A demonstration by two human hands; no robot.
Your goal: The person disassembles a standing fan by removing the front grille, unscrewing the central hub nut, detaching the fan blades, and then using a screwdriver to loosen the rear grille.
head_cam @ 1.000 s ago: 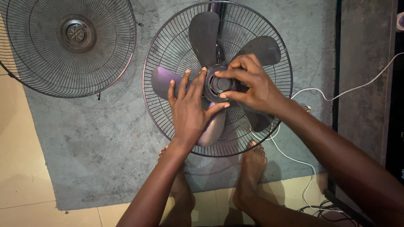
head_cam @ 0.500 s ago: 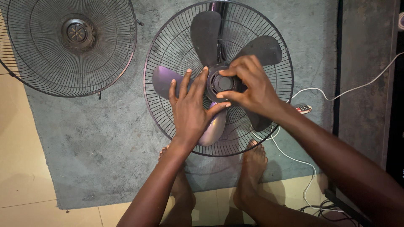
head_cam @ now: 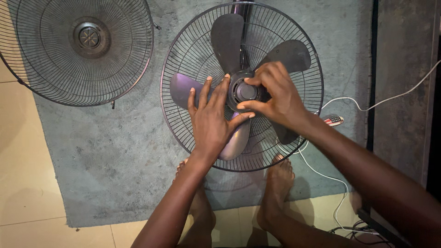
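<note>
Your left hand (head_cam: 212, 120) flat on the five-bladed purple fan blade (head_cam: 183, 88), your right hand (head_cam: 274, 95) pinching its hub cap (head_cam: 243, 91), inside one rear grille (head_cam: 294, 27), one detached grille (head_cam: 78, 50) far left, grey rug (head_cam: 115, 156)

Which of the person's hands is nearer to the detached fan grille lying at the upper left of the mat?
The left hand, resting flat on the fan blades, is nearer the detached grille. The right hand is farther, at the hub cap.

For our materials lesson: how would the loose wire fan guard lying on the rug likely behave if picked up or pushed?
The wire fan guard is thin open mesh, so probably light for its size. Its domed round shape may rock if pressed at the rim. On the rough grey rug it would likely drag rather than slide.
</note>
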